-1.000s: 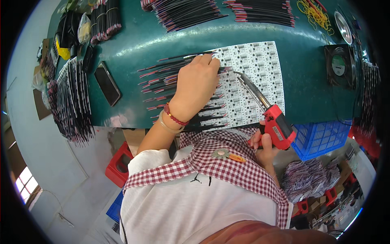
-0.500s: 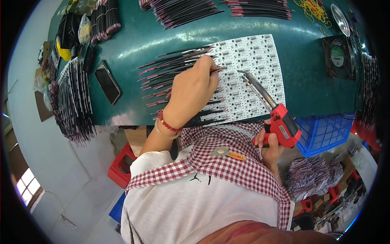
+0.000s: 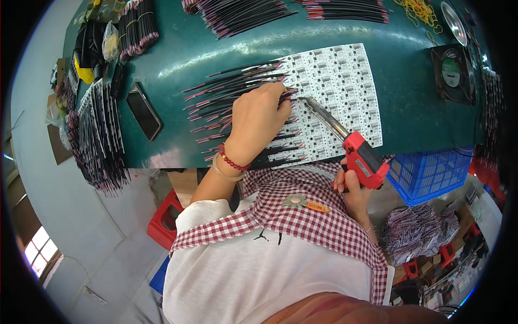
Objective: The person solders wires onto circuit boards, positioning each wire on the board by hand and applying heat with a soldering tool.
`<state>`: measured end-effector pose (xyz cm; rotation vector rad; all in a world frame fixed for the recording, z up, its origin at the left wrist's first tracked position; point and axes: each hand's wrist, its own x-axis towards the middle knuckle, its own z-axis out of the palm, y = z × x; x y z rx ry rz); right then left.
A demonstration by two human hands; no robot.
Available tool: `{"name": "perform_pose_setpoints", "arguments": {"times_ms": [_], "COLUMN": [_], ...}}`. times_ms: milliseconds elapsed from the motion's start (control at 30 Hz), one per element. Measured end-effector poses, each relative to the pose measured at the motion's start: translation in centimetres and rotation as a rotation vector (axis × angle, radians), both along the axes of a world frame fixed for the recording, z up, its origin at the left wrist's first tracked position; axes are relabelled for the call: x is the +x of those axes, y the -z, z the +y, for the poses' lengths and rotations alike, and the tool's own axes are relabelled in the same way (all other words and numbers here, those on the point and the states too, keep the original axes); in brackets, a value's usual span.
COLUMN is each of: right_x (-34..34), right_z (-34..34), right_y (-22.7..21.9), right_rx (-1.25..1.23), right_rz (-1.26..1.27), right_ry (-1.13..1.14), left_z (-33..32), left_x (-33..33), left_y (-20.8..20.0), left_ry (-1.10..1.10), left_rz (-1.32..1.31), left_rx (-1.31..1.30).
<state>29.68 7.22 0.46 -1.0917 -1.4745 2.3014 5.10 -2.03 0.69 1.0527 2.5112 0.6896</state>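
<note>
A white panel of printed circuit boards [image 3: 340,81] lies on the green bench, with a row of black cables [image 3: 213,102] with red ends along its left side. My left hand [image 3: 254,119] is closed over that row, pinching a black cable [image 3: 290,93] whose end pokes out past the fingertips onto the panel. Wrapped round the grip of a red soldering gun [image 3: 362,161] is my right hand [image 3: 353,191], at the bench's front edge. The gun's dark tip points up and left, close to the cable end; whether they touch I cannot tell.
Cable bundles [image 3: 243,16] lie along the far side. A phone [image 3: 144,112] and wired boards [image 3: 97,135] are at the left. A black fan [image 3: 452,74], a metal dish [image 3: 454,24] and yellow rubber bands [image 3: 418,12] are at the right, above a blue crate [image 3: 429,178].
The soldering gun has moved left, bringing its tip close to the cable end in my left hand. My left hand has shifted slightly down and stays closed.
</note>
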Motion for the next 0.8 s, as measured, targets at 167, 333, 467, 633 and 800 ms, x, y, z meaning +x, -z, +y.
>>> {"name": "perform_pose_setpoints", "arguments": {"times_ms": [167, 333, 467, 633, 800], "right_x": [0.0, 0.3, 0.4, 0.2, 0.3], "right_z": [-0.3, 0.0, -0.2, 0.0, -0.2], "right_y": [0.0, 0.2, -0.1, -0.5, -0.2], "right_rx": [0.059, 0.109, 0.063, 0.072, 0.054], "right_rz": [-0.055, -0.059, 0.020, -0.006, -0.031], "right_ry": [-0.022, -0.080, 0.006, 0.003, -0.015], "left_z": [0.2, 0.3, 0.2, 0.3, 0.3], "left_x": [0.2, 0.3, 0.3, 0.2, 0.2], "left_y": [0.1, 0.1, 0.0, 0.1, -0.1], "left_ry": [0.008, 0.020, 0.023, 0.033, 0.047], "left_rz": [0.035, 0.058, 0.077, 0.065, 0.046], "left_rx": [0.003, -0.018, -0.027, -0.054, -0.035]}}
